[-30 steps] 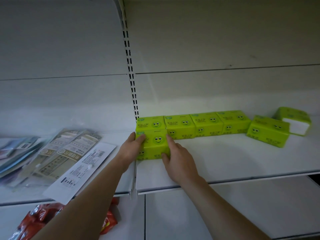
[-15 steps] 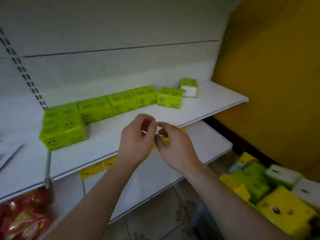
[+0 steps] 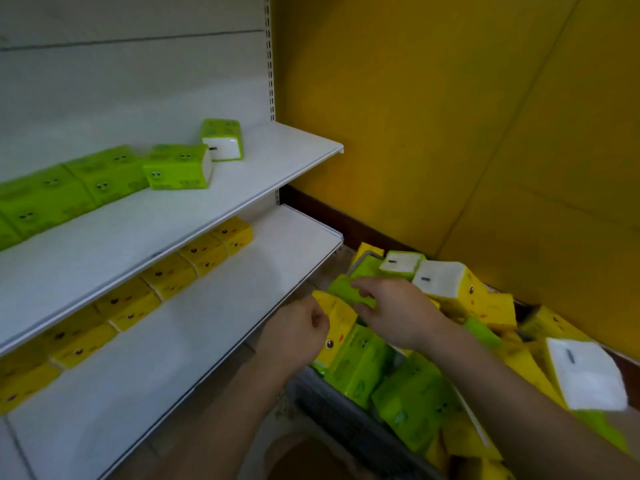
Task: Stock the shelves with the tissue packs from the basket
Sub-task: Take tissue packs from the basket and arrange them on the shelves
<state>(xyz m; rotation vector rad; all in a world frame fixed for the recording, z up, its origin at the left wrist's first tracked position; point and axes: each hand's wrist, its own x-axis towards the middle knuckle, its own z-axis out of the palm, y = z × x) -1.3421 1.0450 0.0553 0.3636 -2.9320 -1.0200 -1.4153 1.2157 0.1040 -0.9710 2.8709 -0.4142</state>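
Yellow wall behind, white two-tier metal shelving (image 3: 242, 174) at left. Your left hand (image 3: 298, 332) was curled on the edge of a yellow plastic-wrapped tissue pack (image 3: 337, 318) standing in the dark wire basket (image 3: 349, 427), likely to lift it for the lower tier, where yellow packs (image 3: 204, 254) sat. Your right hand (image 3: 398, 310) reached over a green tissue pack (image 3: 346, 289); grip unclear, fingers blurred. Upper tier: five green packs (image 3: 176, 166) visible. Lower: at least six yellow. Basket count: can't tell.
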